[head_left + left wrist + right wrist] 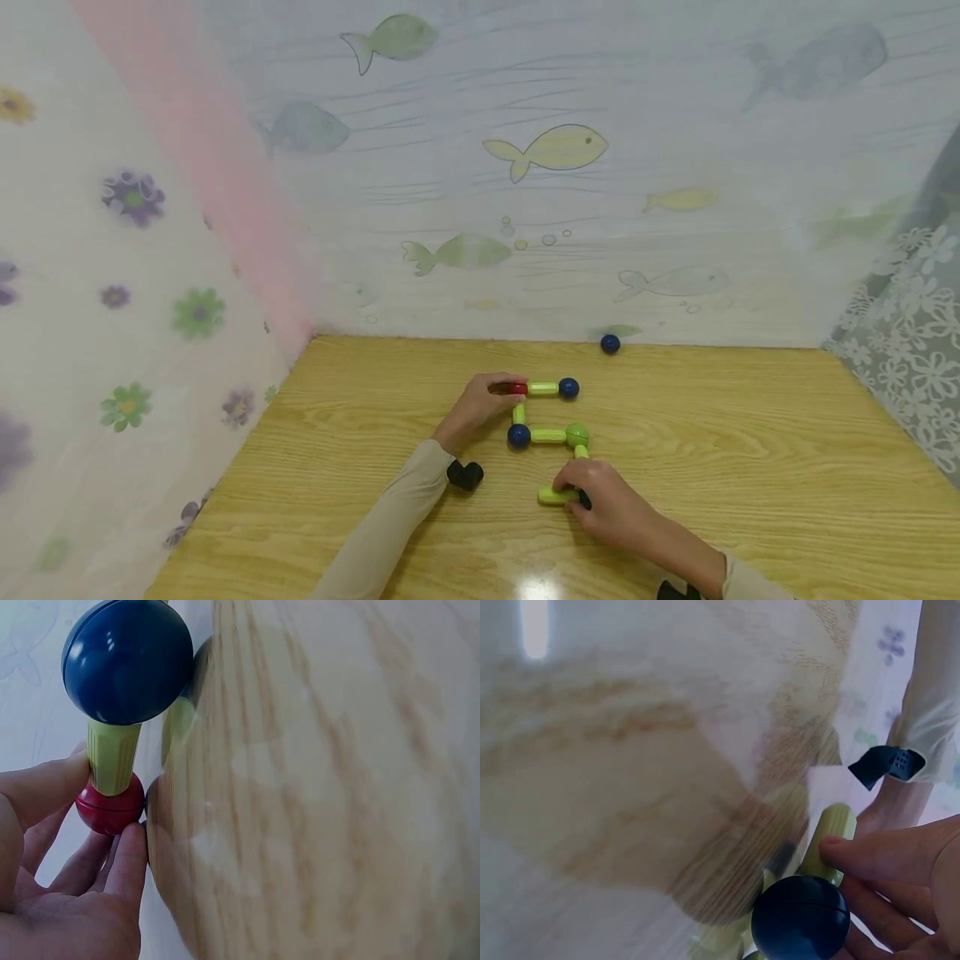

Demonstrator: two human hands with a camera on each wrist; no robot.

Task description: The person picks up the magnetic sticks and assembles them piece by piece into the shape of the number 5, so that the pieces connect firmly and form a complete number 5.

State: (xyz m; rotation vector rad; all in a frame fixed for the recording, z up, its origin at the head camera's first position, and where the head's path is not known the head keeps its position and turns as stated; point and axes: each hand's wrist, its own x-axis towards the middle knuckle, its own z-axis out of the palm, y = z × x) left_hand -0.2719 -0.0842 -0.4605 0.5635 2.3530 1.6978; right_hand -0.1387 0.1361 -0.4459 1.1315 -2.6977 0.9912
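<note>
A chain of yellow-green magnetic rods and balls lies on the table in a bent, 5-like shape. My left hand [477, 406] holds the red ball [111, 807] at its upper left corner, the thumb lying against a rod [112, 756]. That rod reaches a dark blue ball [568, 388] in the upper right. Below the red ball, the chain turns at another blue ball [519, 436] and a green ball [577, 434]. My right hand [609, 507] pinches the lowest rod [553, 496] beside a dark blue ball [801, 918], which it partly hides in the head view.
A loose dark blue ball [610, 343] sits at the table's back edge, by the fish-patterned curtain [562, 200]. Flowered cloth [150, 358] hangs on the left, white lace [926, 333] on the right. A black wrist device [465, 475] is beside the left sleeve.
</note>
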